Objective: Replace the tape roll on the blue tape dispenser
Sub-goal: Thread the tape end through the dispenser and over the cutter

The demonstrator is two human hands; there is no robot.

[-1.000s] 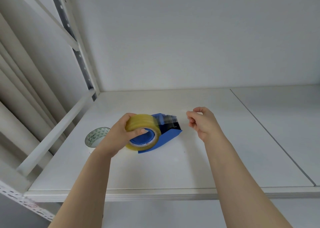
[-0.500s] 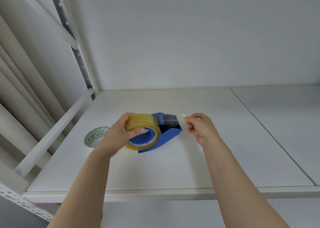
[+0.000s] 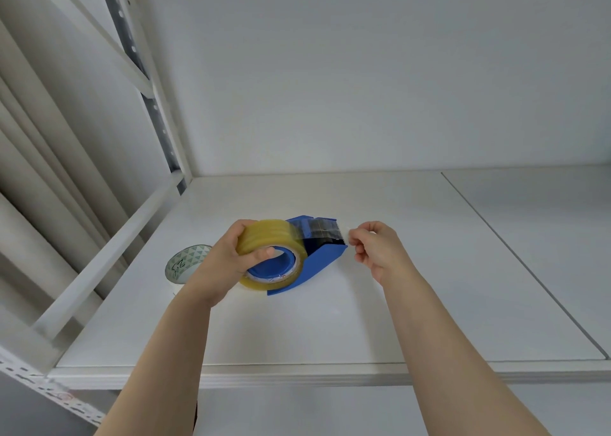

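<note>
Frame centre, on white shelf [image 3: 330,329]: blue plastic tape dispenser [image 3: 317,263], yellowish clear tape roll [image 3: 264,237] seated. Left hand [image 3: 228,263] fingers clamped around roll; right hand [image 3: 377,248] fingers pinching pulled film end. Judged light, rigid at core; film thin, sticky, best held by edges.

We see a white shelf [image 3: 330,329] with a pale wall [image 3: 363,88] at its far side. A thin seam [image 3: 515,253] runs from far to near across the right part of the shelf board. On the left, a perforated metal upright [image 3: 155,118] rises at the far corner, and a white rail [image 3: 109,257] slopes along the left edge. Left of centre, a white roll with a green triangle pattern [image 3: 186,263] lies flat on the shelf.
</note>
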